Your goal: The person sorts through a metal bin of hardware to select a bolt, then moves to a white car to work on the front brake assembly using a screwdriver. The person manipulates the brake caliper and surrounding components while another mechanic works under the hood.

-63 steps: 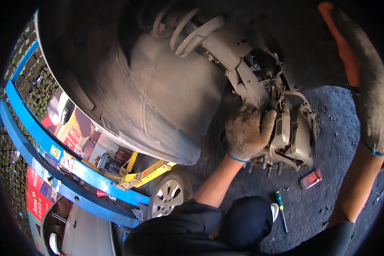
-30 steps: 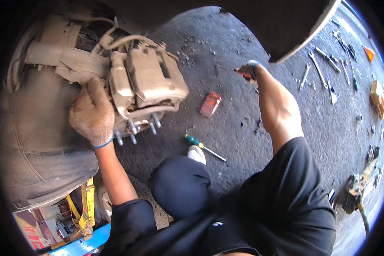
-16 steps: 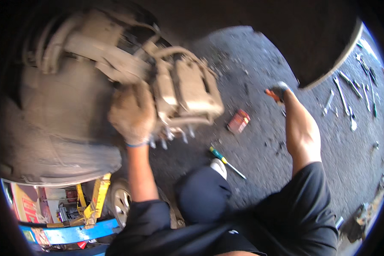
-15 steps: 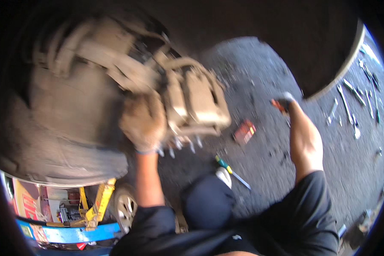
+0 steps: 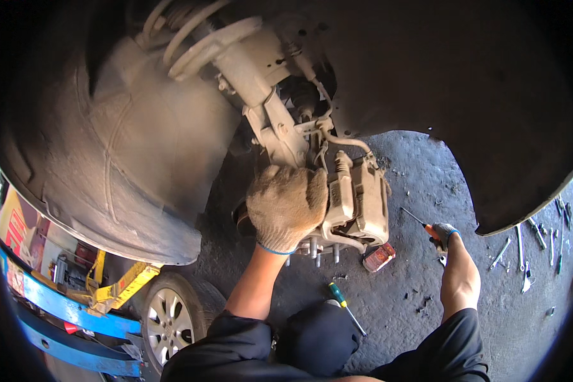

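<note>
My left hand (image 5: 286,207), in a dirty knit glove, is closed over the top of the wheel hub, beside the brake caliper (image 5: 370,200). Its fingertips and most of the hub are hidden. Bare wheel studs (image 5: 313,248) stick out below the hand. Above it, a dusty suspension strut (image 5: 245,79) with its coil spring slants up and left. My right hand (image 5: 444,235), also gloved, grips the orange handle of a screwdriver (image 5: 414,216). The slim shaft points up and left toward the caliper, with a gap between them.
On the dark floor lie a red box (image 5: 379,257) and a green-and-yellow-handled screwdriver (image 5: 347,307). Several wrenches (image 5: 521,248) are spread at right. The fender edge (image 5: 522,213) curves overhead. At lower left are an alloy wheel (image 5: 170,318), a yellow lift arm (image 5: 124,286) and a blue beam (image 5: 63,305).
The view has shifted, bringing more of the strut into sight. My left hand stays on the hub. The screwdriver in my right hand now shows clearly, its shaft pointing toward the caliper.
</note>
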A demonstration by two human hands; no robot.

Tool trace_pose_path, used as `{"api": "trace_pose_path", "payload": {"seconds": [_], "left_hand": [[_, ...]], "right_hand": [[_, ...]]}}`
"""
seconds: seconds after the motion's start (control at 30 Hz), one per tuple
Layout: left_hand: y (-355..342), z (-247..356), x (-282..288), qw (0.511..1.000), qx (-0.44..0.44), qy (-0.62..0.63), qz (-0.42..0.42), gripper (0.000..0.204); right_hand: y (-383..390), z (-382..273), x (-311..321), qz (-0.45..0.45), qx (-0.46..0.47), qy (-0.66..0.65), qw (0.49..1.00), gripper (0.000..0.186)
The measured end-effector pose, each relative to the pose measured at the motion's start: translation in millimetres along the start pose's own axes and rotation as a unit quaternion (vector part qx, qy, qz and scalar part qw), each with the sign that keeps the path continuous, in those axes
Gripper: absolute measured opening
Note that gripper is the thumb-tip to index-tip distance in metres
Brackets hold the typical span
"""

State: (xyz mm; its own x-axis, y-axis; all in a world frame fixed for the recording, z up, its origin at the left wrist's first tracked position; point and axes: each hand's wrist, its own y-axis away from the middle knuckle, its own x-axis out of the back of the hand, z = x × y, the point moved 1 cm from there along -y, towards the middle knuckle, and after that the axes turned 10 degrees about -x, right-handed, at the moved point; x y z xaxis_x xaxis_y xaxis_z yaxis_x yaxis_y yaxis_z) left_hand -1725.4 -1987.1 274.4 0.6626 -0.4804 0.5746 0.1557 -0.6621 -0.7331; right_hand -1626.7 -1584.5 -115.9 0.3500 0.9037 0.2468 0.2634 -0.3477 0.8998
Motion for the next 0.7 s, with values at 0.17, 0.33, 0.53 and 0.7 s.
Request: {"api": "trace_pose_path", "payload": {"seconds": [0.17, 0.33, 0.53, 0.7], "left_hand": [[2.5, -3.2, -1.8, 1.000, -0.022, 0.004, 0.012, 0.007], [13.6, -1.7, -3.1, 0.999, -0.021, 0.034, 0.033, 0.016], [23.7, -3.4, -8.8, 0.991, 0.030, 0.125, 0.039, 0.041], [22.2, 5.1, -12.0, 0.989, 0.076, 0.127, 0.027, 0.048]], "right_hand": [[-0.7, 11.5, 3.0, -0.008, -0.009, -0.026, 1.000, 0.040], [17.7, 46.8, 35.1, -0.003, -0.060, -0.035, 0.998, 0.047], [40.4, 116.7, 115.6, 0.097, -0.098, 0.097, 0.986, 0.048], [18.5, 173.7, 168.2, 0.128, -0.140, -0.165, 0.968, 0.038]]}}
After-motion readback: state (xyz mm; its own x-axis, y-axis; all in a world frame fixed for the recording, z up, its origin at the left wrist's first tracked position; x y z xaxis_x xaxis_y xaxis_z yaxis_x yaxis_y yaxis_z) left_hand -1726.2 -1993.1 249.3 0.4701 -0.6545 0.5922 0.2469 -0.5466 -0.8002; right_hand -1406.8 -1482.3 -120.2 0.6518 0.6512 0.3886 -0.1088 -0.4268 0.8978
